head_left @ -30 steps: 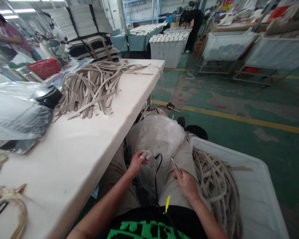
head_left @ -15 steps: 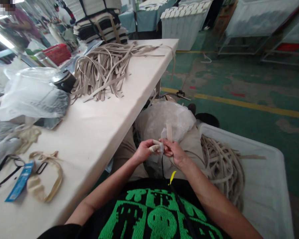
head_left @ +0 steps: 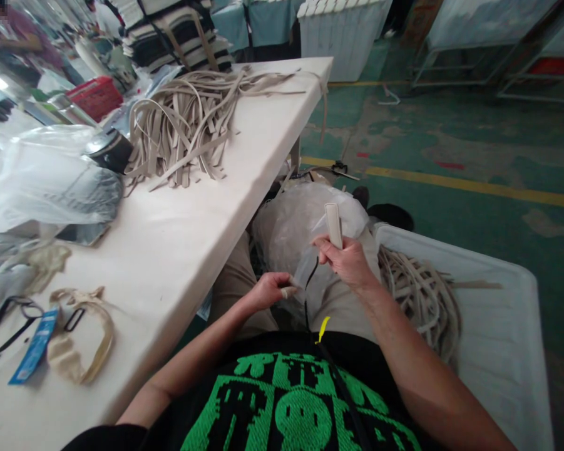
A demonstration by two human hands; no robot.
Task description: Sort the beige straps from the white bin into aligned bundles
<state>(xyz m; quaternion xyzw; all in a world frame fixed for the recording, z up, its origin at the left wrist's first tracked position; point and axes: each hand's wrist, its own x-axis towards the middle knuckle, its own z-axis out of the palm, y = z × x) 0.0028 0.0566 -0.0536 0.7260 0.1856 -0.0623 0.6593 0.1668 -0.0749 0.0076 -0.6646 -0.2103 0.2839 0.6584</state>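
Observation:
Over my lap, my right hand [head_left: 350,260] is closed around a folded beige strap [head_left: 333,224], whose flat end sticks up above the fingers. A thin piece of clear plastic [head_left: 302,268] stretches between both hands. Lower and to the left, my left hand [head_left: 271,290] pinches the plastic's near end, and a pale covering wraps one fingertip. A black cord [head_left: 306,307] with a yellow tag [head_left: 323,329] hangs in front of my shirt, passing close to the plastic. Under my hands a large translucent plastic bag [head_left: 288,216] lies over my legs.
On the white table [head_left: 169,238] at left lie a heap of beige straps [head_left: 183,125], a plastic-wrapped bundle [head_left: 51,181], a blue packet [head_left: 35,347] and a beige band [head_left: 106,344]. At my right stands a white tub [head_left: 497,338] with coiled straps [head_left: 422,300].
My right hand has moved up and right with the strap, away from my left hand. The clear plastic now spans the gap. My left hand has dropped slightly.

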